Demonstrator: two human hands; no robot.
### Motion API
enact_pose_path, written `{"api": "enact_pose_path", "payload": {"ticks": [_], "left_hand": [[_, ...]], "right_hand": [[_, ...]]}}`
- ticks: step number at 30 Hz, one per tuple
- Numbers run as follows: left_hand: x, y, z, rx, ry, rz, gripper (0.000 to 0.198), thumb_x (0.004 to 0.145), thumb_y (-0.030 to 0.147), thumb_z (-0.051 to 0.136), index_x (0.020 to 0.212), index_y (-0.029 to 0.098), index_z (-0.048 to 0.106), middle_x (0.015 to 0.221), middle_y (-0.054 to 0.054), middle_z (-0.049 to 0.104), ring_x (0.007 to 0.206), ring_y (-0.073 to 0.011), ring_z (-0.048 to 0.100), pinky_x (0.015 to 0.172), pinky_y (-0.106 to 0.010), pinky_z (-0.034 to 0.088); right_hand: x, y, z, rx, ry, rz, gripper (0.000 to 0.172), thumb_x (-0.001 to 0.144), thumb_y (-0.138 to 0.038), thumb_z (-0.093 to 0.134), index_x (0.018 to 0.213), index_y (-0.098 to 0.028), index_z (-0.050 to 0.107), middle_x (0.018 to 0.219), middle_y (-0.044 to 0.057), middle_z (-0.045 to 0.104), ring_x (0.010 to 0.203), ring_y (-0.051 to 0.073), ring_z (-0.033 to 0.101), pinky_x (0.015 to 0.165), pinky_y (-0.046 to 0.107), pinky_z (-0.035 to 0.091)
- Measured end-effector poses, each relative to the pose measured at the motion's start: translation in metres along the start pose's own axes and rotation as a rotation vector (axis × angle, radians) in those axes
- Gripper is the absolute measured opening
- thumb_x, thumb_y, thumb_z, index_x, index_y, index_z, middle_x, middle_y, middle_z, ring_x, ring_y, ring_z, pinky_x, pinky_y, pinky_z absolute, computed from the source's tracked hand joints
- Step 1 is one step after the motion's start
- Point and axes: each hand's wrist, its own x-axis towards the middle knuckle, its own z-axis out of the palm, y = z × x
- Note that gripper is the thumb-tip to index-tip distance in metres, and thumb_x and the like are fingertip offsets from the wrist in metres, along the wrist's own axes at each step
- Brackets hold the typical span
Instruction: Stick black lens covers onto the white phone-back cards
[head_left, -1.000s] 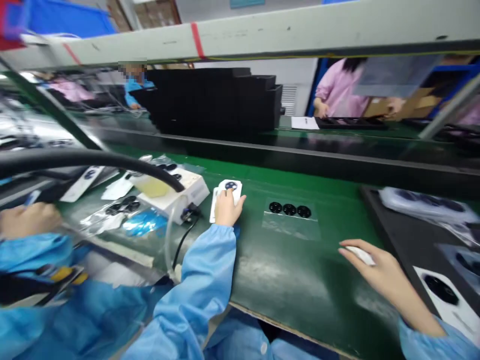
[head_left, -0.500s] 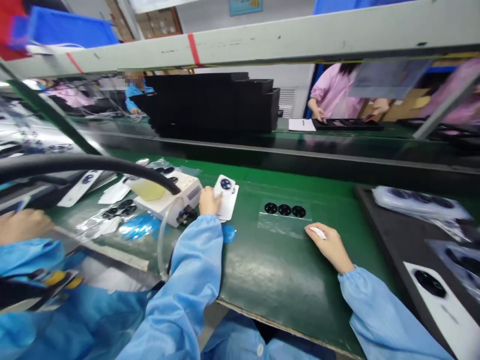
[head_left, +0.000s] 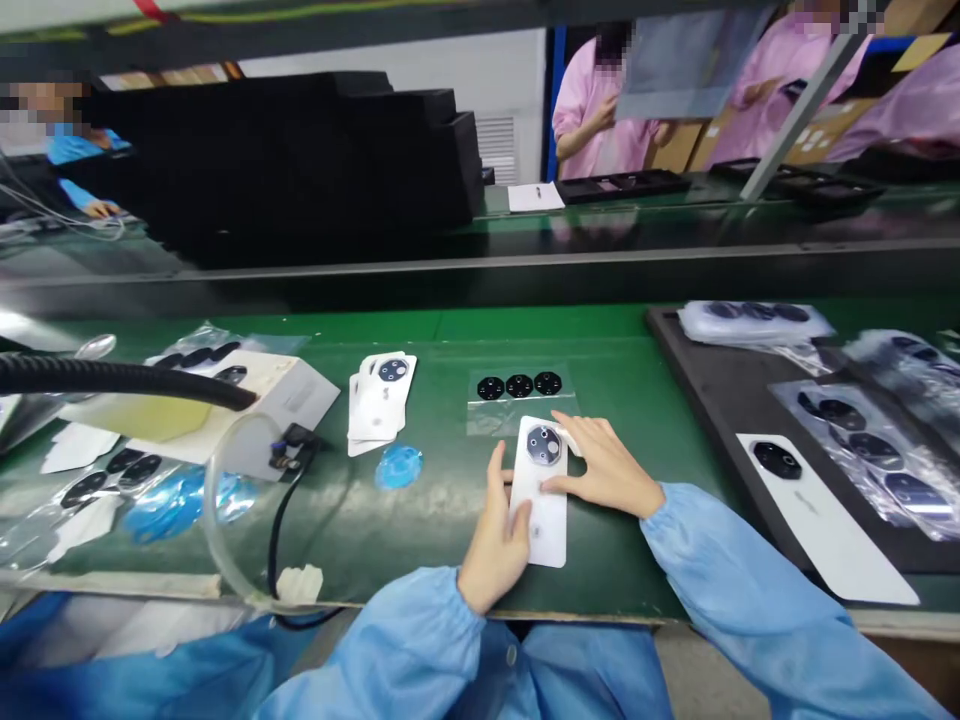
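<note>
Small print on the held white card, too small to read

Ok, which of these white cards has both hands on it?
The lone card held between the left hand and right hand. The stacked cards to its left and the card on the black tray to its right are untouched.

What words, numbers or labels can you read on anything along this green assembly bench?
Nothing can be read.
Held white card: small grey print, too small to read.
White card on the black tray: grey print, too small to read.
Stacked white cards: small mark, too small to read.
Far paper sheet: too blurred to read.
</note>
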Motion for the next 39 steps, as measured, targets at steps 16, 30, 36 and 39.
{"api": "enact_pose_path", "payload": {"ticks": [16,30,36,39], "left_hand": [[0.120,-0.004,-0.032,0.468,-0.245,0.235,0.017,0.090,0.030,0.062,0.088,0.013,0.061,0.081,-0.001,0.062,0.069,-0.0118,0.060,0.064,-0.028,0.053],[0.125,0.003,-0.040,0.571,-0.433,0.321,0.016,0.092,0.028,0.060,0.094,0.013,0.062,0.091,-0.003,0.063,0.074,-0.0122,0.062,0.065,-0.028,0.054],[0.133,0.002,-0.037,0.670,-0.479,0.332,0.017,0.094,0.029,0.058,0.095,0.013,0.062,0.091,-0.003,0.065,0.076,-0.0130,0.063,0.069,-0.030,0.055],[0.130,0.005,-0.034,0.745,-0.469,0.362,0.016,0.093,0.028,0.058,0.098,0.013,0.062,0.096,-0.004,0.064,0.082,-0.0148,0.063,0.073,-0.033,0.055]], "right_hand": [[-0.005,0.002,0.008,-0.191,-0.102,-0.119,0.087,0.073,-0.068,0.067,0.138,-0.015,0.044,0.101,0.010,0.060,0.095,0.029,0.052,0.091,0.045,0.038],[-0.005,0.001,0.008,-0.190,-0.096,-0.125,0.084,0.072,-0.066,0.068,0.133,-0.012,0.047,0.101,0.011,0.060,0.095,0.029,0.052,0.089,0.043,0.037],[-0.004,0.000,0.007,-0.206,-0.103,-0.115,0.082,0.071,-0.065,0.070,0.130,-0.011,0.050,0.099,0.010,0.060,0.094,0.029,0.052,0.088,0.043,0.037],[-0.003,0.000,0.007,-0.212,-0.108,-0.114,0.081,0.070,-0.064,0.071,0.127,-0.011,0.051,0.097,0.009,0.060,0.092,0.028,0.051,0.088,0.043,0.037]]}}
